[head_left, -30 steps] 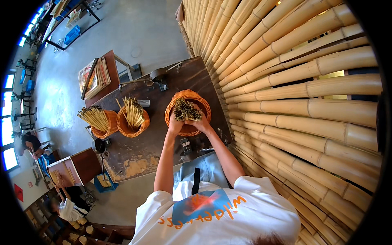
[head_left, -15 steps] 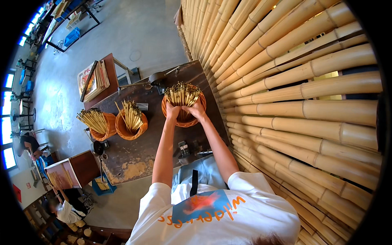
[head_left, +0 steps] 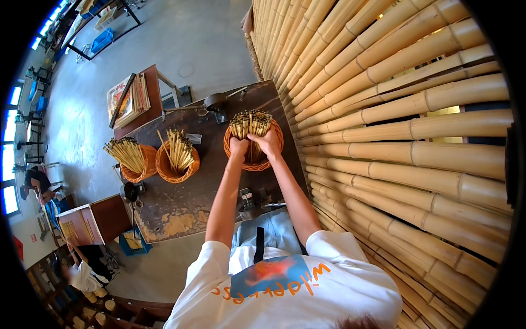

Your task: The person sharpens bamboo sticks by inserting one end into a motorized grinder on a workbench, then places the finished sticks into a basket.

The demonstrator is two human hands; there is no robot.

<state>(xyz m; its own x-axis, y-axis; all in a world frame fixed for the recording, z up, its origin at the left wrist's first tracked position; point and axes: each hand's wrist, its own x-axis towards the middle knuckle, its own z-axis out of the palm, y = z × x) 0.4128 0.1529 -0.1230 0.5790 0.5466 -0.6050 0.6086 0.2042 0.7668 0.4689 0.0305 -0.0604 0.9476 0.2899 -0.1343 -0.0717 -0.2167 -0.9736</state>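
A round orange wicker basket (head_left: 278,156) stands on the dark table, packed with thin bamboo sticks (head_left: 241,125) whose far ends are dark. Both hands are inside its near half, against the sticks. My left hand (head_left: 239,147) is closed at the bundle's near left side, its fingertips out of sight among the sticks. On the right, my right hand (head_left: 267,143) wraps round part of the bundle, its thumb lying across the front towards the left hand. Two more wicker baskets of similar sticks stand to the left, a middle one (head_left: 178,176) and a leftmost one (head_left: 147,164).
The worn table (head_left: 213,192) carries a small metal clamp (head_left: 246,196) near me and a dark round fixture (head_left: 215,102) at the far edge. A wall of bamboo poles (head_left: 405,148) rises close on the right. Papers (head_left: 131,101) lie stacked far left; two people are at lower left.
The whole view has shifted slightly. My right thumb now reaches further across the sticks, and my left fingers look more curled. Both hands stay in the same basket.
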